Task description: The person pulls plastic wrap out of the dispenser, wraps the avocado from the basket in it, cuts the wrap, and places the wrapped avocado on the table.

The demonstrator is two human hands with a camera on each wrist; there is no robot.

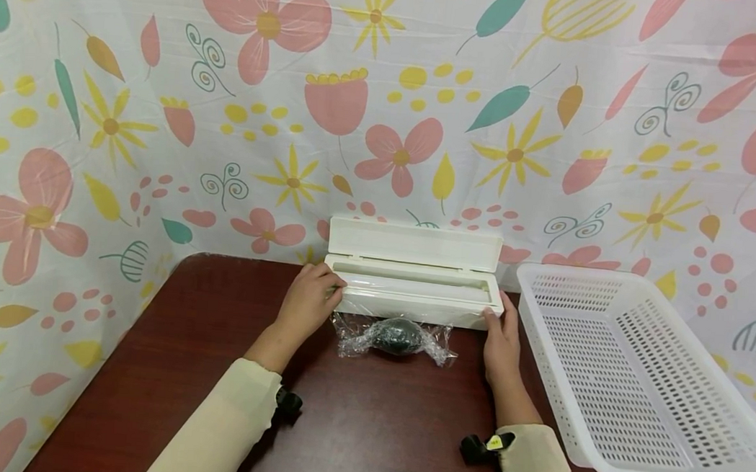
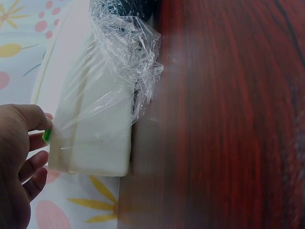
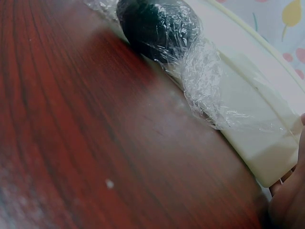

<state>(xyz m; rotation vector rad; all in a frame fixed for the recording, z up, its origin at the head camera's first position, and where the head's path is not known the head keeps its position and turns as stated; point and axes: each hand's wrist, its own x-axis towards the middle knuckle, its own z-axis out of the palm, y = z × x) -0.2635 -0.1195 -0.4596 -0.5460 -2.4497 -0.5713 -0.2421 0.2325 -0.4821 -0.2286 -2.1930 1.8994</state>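
A white cling film dispenser (image 1: 415,307) lies at the back of the table, its lid (image 1: 415,244) raised and a film roll (image 1: 414,289) inside. At its left front corner my left hand (image 1: 309,295) pinches a small green slider (image 2: 46,135) between thumb and forefinger. My right hand (image 1: 503,337) grips the dispenser's right end, thumb on the front and fingers behind. In front lies a dark green, oval, avocado-like item (image 1: 398,336), wrapped in clear film (image 2: 133,52) bunched at both sides. Film stretches from it up over the dispenser's front.
A white perforated plastic basket (image 1: 582,451) stands on the right, close to my right forearm. The dark red wooden table (image 1: 366,423) ends at a flower-patterned curtain (image 1: 385,121) just behind the dispenser.
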